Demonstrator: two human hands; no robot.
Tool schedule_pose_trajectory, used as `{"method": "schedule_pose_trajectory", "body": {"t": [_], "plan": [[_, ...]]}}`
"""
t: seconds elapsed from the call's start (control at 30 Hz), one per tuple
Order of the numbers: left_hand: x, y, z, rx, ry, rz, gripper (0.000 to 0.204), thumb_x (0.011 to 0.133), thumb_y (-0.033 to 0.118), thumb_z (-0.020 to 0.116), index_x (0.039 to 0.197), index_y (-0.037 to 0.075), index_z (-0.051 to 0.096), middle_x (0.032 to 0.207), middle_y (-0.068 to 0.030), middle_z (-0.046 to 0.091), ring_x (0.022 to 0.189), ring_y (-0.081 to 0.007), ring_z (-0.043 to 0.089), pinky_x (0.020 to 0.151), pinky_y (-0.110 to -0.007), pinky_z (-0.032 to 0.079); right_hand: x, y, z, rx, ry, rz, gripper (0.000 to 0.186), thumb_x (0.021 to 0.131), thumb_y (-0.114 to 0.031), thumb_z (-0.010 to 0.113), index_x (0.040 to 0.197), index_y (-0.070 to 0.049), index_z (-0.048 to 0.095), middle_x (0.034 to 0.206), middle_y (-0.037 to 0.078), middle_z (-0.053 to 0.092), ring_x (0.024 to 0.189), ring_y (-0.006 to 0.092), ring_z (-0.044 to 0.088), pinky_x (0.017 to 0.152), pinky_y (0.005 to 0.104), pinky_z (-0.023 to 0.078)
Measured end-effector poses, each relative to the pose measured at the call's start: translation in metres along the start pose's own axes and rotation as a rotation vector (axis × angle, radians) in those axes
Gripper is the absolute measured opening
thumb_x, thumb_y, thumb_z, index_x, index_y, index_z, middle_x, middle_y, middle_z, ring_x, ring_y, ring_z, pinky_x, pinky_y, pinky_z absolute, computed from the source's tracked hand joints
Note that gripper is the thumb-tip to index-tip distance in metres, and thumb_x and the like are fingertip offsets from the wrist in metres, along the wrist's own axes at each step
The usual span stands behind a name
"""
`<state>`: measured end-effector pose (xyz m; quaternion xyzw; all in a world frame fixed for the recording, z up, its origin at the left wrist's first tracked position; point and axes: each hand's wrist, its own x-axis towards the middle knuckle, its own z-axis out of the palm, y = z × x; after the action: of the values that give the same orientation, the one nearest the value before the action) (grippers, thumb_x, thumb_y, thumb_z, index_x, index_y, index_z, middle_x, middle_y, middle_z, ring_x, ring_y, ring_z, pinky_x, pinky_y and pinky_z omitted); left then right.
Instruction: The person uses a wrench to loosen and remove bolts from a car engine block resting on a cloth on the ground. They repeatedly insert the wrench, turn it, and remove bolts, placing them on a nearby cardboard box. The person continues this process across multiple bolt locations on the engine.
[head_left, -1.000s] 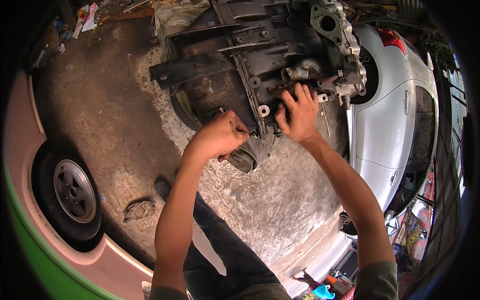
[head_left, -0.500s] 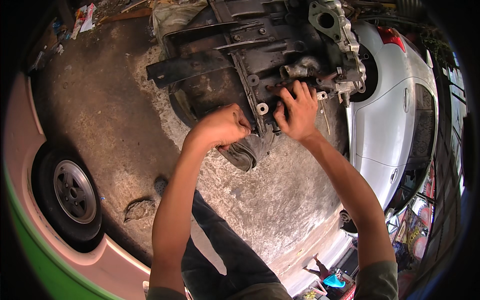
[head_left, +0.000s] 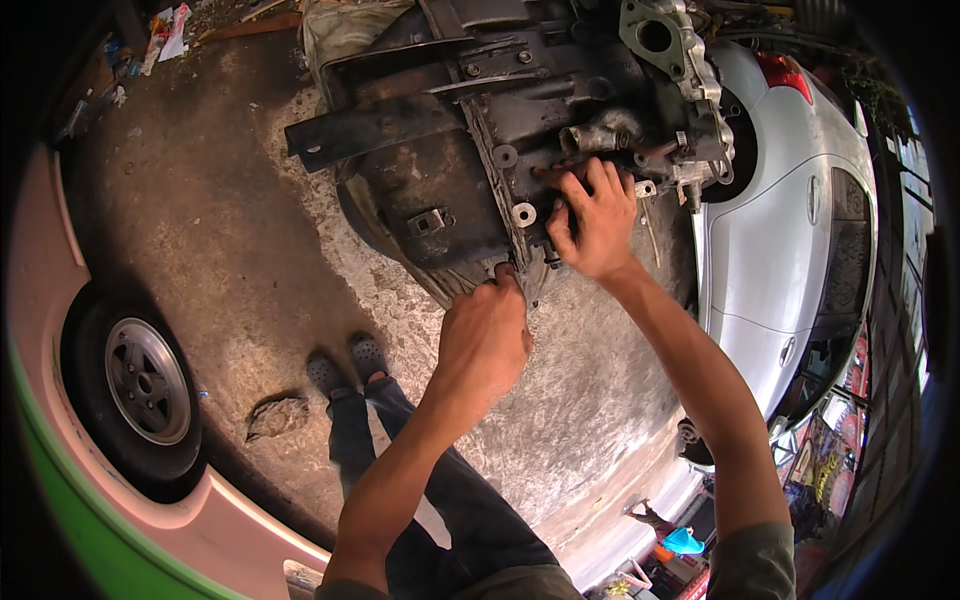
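A dark, greasy engine [head_left: 400,180] lies on its side in front of me, with a long flange seam [head_left: 487,165] running down it. My left hand [head_left: 487,335] is at the near end of that seam. Its fingers are bent in against the flange edge, and whatever lies between them is too small or hidden to make out. On the engine's near right side, my right hand [head_left: 598,220] grips the block with curled fingers. Near it are a pale washer-like boss [head_left: 524,215] and a short pipe outlet [head_left: 590,137].
A silver car [head_left: 770,230] stands close on the right. On the left is a pink and green vehicle body [head_left: 250,530] with its wheel [head_left: 147,385]. A crumpled lump [head_left: 278,417] lies on the concrete floor near my shoes [head_left: 345,366]. Litter [head_left: 165,40] is at the far left.
My left hand has moved from the left side of the seam to below its near end, with its back turned up. A square fitting on the engine now shows. My right hand stays put.
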<state>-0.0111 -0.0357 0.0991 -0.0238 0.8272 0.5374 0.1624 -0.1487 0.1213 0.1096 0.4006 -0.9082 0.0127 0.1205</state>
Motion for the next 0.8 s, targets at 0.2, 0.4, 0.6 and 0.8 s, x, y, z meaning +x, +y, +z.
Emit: {"method": "schedule_pose_trajectory", "body": {"t": [0.2,0.4,0.6,0.8], "plan": [[-0.002,-0.022,0.121,-0.301,0.463,0.048,0.034,0.095,-0.002,0.049,0.126,-0.011,0.036,0.097,-0.0321,0.058,0.078,-0.0425,0.067,0.065,-0.048,0.049,0.002,-0.002,0.000,-0.014,0.031,-0.006,0.040,0.068,-0.022,0.062,0.108,-0.021,0.067,0.092,0.008,0.050,0.087,0.0289,0.052,0.073,0.0452,0.040],[0.046,-0.064,0.147,-0.422,0.449,-0.063,0.053,0.079,-0.015,0.055,0.130,-0.013,0.039,0.098,-0.0334,0.057,0.089,-0.0477,0.062,0.074,-0.048,0.052,0.002,-0.003,-0.002,-0.008,0.026,-0.007,0.039,0.068,-0.022,0.061,0.107,-0.020,0.067,0.092,0.008,0.050,0.087,0.0284,0.052,0.074,0.0440,0.040],[0.043,-0.070,0.143,-0.292,0.440,-0.065,0.064,0.071,-0.013,0.063,0.130,-0.012,0.041,0.111,-0.0339,0.053,0.093,-0.0496,0.060,0.078,-0.051,0.052,0.001,-0.002,-0.002,-0.004,0.017,-0.006,0.039,0.068,-0.022,0.061,0.107,-0.019,0.067,0.091,0.008,0.050,0.087,0.0289,0.052,0.075,0.0444,0.040],[0.054,-0.062,0.169,-0.453,0.690,-0.055,0.067,0.074,-0.011,0.061,0.136,-0.010,0.036,0.116,-0.0341,0.051,0.100,-0.0506,0.059,0.082,-0.050,0.050,0.002,-0.003,-0.001,-0.009,0.024,-0.019,0.040,0.070,-0.020,0.060,0.109,-0.018,0.067,0.092,0.011,0.050,0.087,0.0306,0.051,0.076,0.0445,0.039]]}}
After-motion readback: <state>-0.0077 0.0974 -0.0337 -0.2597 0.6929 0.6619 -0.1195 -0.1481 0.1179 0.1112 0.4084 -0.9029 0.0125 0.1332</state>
